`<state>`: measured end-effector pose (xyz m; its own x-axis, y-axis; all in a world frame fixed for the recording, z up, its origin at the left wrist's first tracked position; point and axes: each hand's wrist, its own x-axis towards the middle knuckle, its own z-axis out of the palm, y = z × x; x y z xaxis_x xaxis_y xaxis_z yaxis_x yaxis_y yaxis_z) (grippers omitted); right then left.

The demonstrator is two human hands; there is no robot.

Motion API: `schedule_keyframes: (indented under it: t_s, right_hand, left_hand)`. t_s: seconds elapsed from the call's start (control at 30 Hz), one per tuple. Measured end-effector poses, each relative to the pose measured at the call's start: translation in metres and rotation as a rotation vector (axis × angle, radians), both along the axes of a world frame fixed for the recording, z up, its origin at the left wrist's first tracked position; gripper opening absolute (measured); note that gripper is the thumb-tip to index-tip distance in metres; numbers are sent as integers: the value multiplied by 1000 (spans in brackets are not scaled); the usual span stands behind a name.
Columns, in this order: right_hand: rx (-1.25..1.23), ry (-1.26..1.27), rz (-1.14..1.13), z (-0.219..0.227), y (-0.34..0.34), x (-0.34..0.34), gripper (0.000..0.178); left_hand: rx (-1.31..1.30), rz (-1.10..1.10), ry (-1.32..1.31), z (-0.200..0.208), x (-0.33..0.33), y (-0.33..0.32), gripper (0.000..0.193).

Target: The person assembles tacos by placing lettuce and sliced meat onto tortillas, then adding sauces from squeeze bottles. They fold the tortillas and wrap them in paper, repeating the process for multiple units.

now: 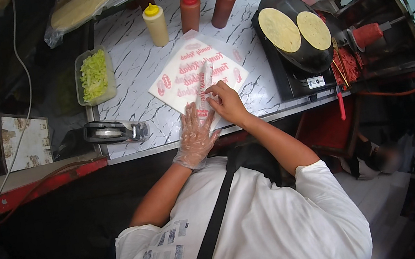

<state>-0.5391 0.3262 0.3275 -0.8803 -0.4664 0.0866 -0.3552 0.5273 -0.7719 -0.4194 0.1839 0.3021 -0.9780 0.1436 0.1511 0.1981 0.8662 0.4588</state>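
Note:
A slim roll wrapped in white paper with red print lies lengthwise on a stack of matching paper sheets on the counter. My left hand, in a clear plastic glove, rests at the roll's near left side with its fingers stretched out. Bare and curled, my right hand pinches at the roll's right side near its lower half. What is inside the paper is hidden.
Beyond the sheets stand a yellow-capped bottle, a red-capped bottle and a blue-capped bottle. Left are a lettuce tub and a black-and-silver device. Flatbreads lie on a griddle at right, beside shaved meat.

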Motion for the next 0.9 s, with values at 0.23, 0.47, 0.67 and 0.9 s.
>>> schedule_keyframes:
  t_s: [0.23, 0.47, 0.67, 0.9]
  right_hand:
    - [396, 202, 286, 9, 15, 8, 44]
    - [380, 410, 423, 5, 21, 1, 52]
    - [438, 354, 292, 24, 2, -2, 49]
    - [6, 69, 511, 43, -121, 32, 40]
  left_hand:
    - [8, 4, -38, 3, 0, -1, 68]
    - [8, 21, -4, 1, 3, -2, 67]
    - [128, 41, 36, -3, 6, -6, 66]
    - [78, 8, 276, -15, 6, 0, 55]
